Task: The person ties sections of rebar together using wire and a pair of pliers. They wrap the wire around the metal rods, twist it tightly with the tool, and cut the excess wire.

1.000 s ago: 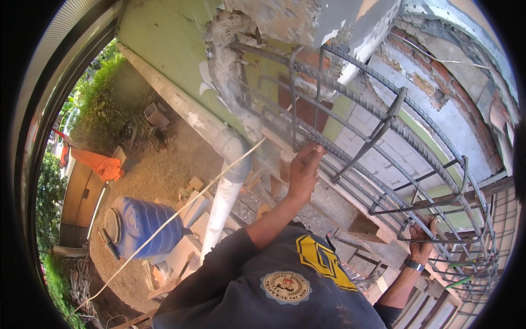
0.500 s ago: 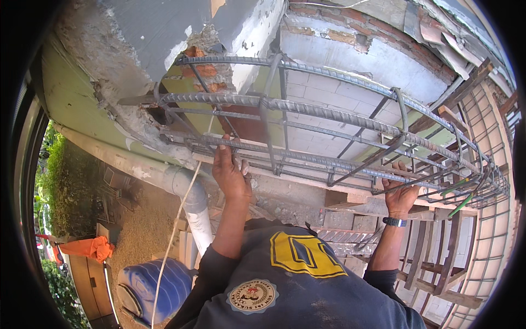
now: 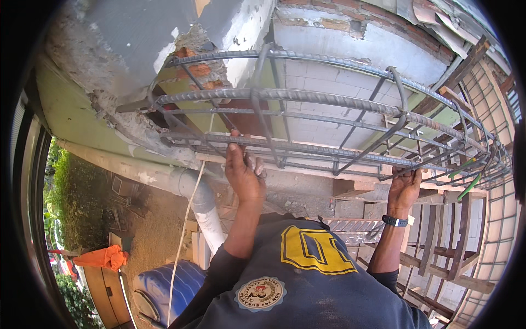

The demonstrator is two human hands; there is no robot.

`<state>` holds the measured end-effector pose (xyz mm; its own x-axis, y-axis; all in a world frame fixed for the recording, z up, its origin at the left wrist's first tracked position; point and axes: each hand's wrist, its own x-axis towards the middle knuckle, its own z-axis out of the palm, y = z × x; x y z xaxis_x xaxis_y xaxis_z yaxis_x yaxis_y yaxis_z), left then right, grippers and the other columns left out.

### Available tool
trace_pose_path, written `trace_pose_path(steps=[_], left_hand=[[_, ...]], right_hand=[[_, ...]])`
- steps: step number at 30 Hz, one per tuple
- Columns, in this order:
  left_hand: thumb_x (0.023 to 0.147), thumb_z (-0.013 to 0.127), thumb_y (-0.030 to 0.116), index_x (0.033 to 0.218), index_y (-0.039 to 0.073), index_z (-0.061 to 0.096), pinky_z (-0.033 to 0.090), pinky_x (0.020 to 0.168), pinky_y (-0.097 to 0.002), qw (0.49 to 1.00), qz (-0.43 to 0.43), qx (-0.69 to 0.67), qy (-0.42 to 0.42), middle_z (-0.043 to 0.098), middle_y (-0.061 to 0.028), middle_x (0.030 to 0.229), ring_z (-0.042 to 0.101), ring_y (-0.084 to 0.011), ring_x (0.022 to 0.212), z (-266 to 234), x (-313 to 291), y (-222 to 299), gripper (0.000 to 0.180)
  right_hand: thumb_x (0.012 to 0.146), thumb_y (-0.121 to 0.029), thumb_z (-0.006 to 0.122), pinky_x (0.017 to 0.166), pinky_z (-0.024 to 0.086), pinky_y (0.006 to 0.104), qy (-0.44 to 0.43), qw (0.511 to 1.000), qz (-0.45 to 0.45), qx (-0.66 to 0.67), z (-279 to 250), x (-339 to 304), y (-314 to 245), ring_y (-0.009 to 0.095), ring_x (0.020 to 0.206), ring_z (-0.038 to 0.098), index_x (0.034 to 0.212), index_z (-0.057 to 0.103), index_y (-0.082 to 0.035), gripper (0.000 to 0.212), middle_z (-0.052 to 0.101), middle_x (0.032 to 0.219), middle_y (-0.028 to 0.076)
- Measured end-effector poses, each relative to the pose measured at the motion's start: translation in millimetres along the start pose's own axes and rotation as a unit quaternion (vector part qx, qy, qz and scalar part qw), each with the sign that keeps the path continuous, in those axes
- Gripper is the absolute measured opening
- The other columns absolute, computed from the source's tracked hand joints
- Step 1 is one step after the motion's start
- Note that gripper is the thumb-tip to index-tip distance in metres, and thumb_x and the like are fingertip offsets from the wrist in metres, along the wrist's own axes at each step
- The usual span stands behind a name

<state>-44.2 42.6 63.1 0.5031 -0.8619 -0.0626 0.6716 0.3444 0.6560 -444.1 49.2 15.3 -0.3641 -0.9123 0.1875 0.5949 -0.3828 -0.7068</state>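
Note:
A long rebar cage (image 3: 339, 106) of ribbed steel bars tied with bent stirrups stretches across in front of me. Its left end meets broken masonry (image 3: 123, 118). My left hand (image 3: 245, 174) is closed around the lower near bar toward that end, with the fingertips partly behind the steel. Farther right, my right hand (image 3: 404, 191) grips the lower bars from beneath, fingers curled up among them. A dark watch (image 3: 395, 221) is on the right wrist. Green ties (image 3: 469, 187) hang from the cage's right end, just beyond that hand.
Under the cage runs a wooden board with timber supports (image 3: 353, 189). A mesh of thin bars (image 3: 496, 241) lies over planks at right. Below left are a grey-white pipe (image 3: 205, 205), a pale rope (image 3: 183, 230), a blue drum (image 3: 172, 290) and an orange cloth (image 3: 103, 257).
My left hand has shifted slightly right along the lower bar. The right hand's fingers now sit lower, curled closer around the bars. The whole view has shifted a little.

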Motion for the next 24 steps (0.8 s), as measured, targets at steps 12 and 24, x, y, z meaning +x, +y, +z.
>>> trace_pose_path(steps=[12,24], left_hand=[[0.102,0.058,0.03,0.133,0.008,0.059,0.037,0.05,-0.0206,1.0,0.017,-0.009,0.018,0.069,-0.0041,0.104,0.047,-0.0022,0.063,4.7,-4.3,-15.3,0.038],[0.106,0.047,0.029,0.156,0.02,0.028,0.035,0.049,-0.0194,0.996,0.021,-0.063,0.064,0.065,-0.0008,0.104,0.033,-0.002,0.057,22.7,-3.1,-15.9,0.054]], right_hand=[[0.106,-0.033,0.044,0.107,0.042,0.0398,-0.007,0.999,0.032,-0.022,-30.8,8.7,-27.8,0.026,0.118,0.051,0.123,0.05,-0.001,0.037,0.055,0.118,0.012],[0.102,-0.029,0.055,0.109,0.04,0.0377,-0.011,0.99,0.102,-0.094,-23.7,-0.9,-14.3,0.024,0.119,0.052,0.128,0.054,-0.001,0.038,0.058,0.127,0.014]])
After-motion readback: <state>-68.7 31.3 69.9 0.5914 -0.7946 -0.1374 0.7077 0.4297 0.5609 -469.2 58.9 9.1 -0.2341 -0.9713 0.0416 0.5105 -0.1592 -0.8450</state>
